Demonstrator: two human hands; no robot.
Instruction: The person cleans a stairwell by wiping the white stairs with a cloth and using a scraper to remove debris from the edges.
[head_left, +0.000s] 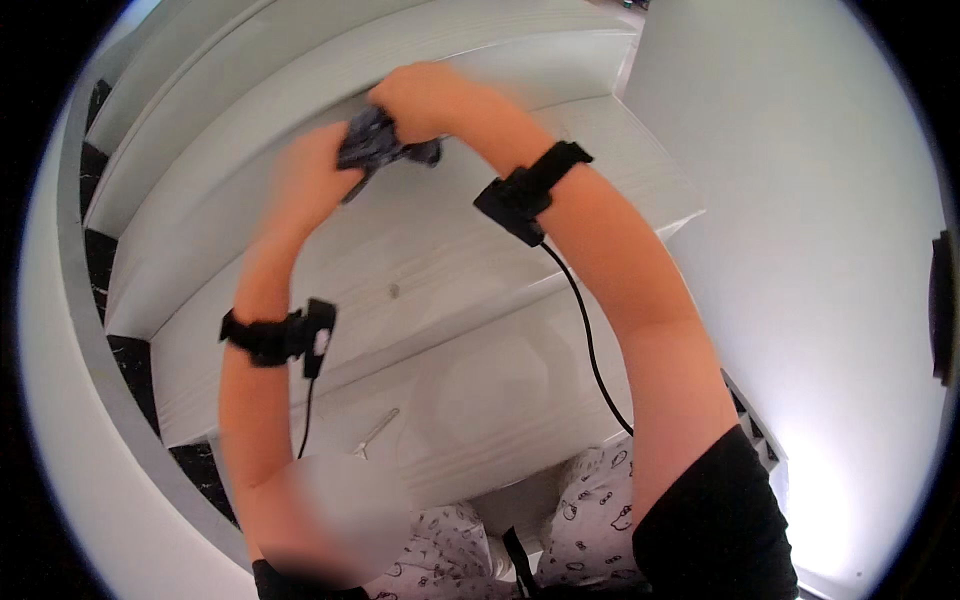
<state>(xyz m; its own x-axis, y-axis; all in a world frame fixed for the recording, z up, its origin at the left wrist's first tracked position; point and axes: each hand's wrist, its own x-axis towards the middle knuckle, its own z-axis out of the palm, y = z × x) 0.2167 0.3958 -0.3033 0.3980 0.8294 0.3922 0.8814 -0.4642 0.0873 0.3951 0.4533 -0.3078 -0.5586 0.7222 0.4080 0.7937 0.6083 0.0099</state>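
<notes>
Toward nine o'clock, a black wrist strap [262, 340] with a boxy module circles the left forearm. At ten o'clock, the left hand [318, 172], blurred, has its grip closed on the crumpled dark-grey cloth [368, 143]. That cloth sits at eleven o'clock, bunched between both hands above a pale stair tread [450, 225]; whether it touches the tread I cannot tell. At seven, a slim T-headed tool [379, 431] lies on the tread below. Near half past eleven, the right hand [418, 100] grips the cloth's other side. Toward one, another black strap [520, 205] rings the right forearm.
</notes>
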